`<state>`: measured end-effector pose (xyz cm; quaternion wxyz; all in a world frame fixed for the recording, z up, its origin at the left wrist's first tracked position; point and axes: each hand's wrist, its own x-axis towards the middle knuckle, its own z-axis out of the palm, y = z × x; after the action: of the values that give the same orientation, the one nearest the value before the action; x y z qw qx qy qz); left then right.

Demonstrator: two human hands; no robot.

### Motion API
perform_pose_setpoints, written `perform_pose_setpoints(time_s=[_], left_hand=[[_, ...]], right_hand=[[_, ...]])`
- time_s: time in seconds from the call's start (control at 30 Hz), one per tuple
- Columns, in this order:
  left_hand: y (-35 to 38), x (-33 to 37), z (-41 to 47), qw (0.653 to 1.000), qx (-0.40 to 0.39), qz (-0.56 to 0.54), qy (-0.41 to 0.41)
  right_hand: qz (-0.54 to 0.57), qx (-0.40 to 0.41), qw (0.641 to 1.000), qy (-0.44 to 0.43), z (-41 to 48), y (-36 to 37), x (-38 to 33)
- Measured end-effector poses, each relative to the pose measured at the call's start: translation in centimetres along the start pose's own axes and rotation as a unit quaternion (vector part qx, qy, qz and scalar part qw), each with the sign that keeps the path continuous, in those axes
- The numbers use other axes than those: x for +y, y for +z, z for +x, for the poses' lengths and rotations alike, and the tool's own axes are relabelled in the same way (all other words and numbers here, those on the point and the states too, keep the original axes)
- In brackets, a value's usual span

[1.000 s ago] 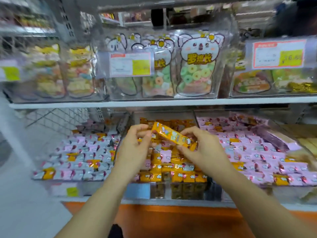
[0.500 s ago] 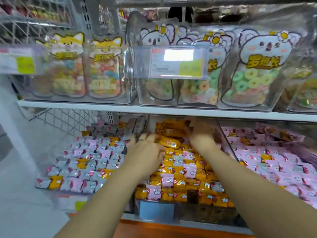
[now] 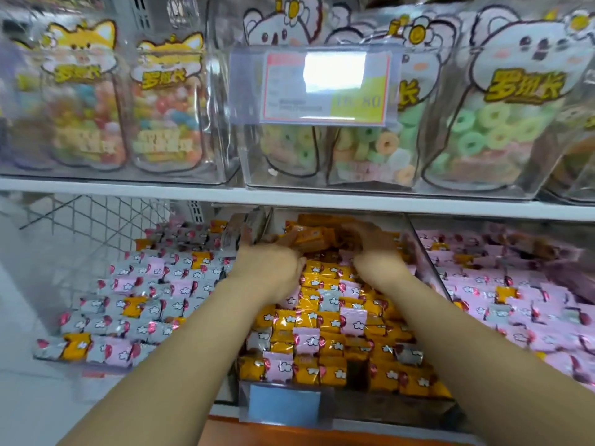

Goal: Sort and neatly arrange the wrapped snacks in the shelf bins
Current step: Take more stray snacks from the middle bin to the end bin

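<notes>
Two hands are reached deep into the middle bin [image 3: 428, 272]: left hand [image 3: 267, 262] and right hand [image 3: 376, 252], fingers curled onto long orange snack bars [image 3: 309, 239] at the back; actual grip cannot be told. Small orange wrapped snacks [image 3: 322, 320] are packed in front. Candy bags [image 3: 502, 123] are shelved above.

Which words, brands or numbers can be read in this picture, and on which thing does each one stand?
"罗班长": yellow brand letters on the clear koala-print bag of green ring sweets, and again on the clear fox-print bags of mixed sweets.
"16.80", faint: yellow part of the red-edged price card on the clear bin front; its small print is blurred.
Small wrapped snacks: print unreadable.
</notes>
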<state>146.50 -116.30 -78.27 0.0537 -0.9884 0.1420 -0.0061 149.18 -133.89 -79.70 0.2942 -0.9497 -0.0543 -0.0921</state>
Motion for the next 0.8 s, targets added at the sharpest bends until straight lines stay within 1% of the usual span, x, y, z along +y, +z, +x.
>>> perform_pose_setpoints(time_s=[0.1, 0.17, 0.2, 0.27, 0.37, 0.43, 0.47, 0.53, 0.63, 0.67, 0.8], left_hand=[[0.3, -0.4, 0.4, 1.000, -0.004, 0.020, -0.001], [0.7, -0.6, 0.4, 0.999, -0.003, 0.047, 0.004], [0.8, -0.6, 0.3, 0.999, 0.000, 0.044, 0.005], [0.6, -0.7, 0.0, 1.000, 0.013, 0.001, -0.001], [0.0, -0.6, -1.0, 0.997, 0.073, -0.040, 0.000], [-0.2, 0.1, -1.7, 0.994, 0.097, -0.045, 0.031], [-0.1, 0.6, -1.8, 0.993, 0.096, -0.045, 0.055], [0.3, 1.7, -1.1, 0.993, 0.070, -0.038, 0.081], [0.7, 2.4, 0.8, 0.997, 0.027, -0.038, 0.058], [0.8, 2.4, 1.2, 0.998, 0.018, -0.032, 0.050], [1.4, 2.7, 1.6, 0.999, -0.008, -0.026, 0.041]], right_hand=[[-0.059, 0.003, 0.998, 0.019, -0.4, -0.1, 1.1], [-0.106, -0.001, 0.994, 0.009, -0.9, 0.0, 1.6], [-0.120, 0.000, 0.993, 0.004, -1.1, 0.1, 1.7], [-0.127, 0.000, 0.992, 0.004, -0.9, 0.1, 1.7], [-0.132, -0.016, 0.991, 0.015, 0.0, -0.1, 1.3], [-0.131, -0.019, 0.991, 0.022, 0.0, -0.1, 1.0], [-0.129, -0.011, 0.991, 0.020, -0.1, -0.1, 1.0], [-0.119, 0.007, 0.993, 0.007, -0.5, 0.0, 1.0], [-0.084, 0.029, 0.996, -0.009, -1.1, -0.4, 1.0], [-0.072, 0.048, 0.996, -0.015, -1.3, -0.6, 0.9], [0.008, 0.184, 0.982, -0.039, -2.4, -1.6, -0.4]])
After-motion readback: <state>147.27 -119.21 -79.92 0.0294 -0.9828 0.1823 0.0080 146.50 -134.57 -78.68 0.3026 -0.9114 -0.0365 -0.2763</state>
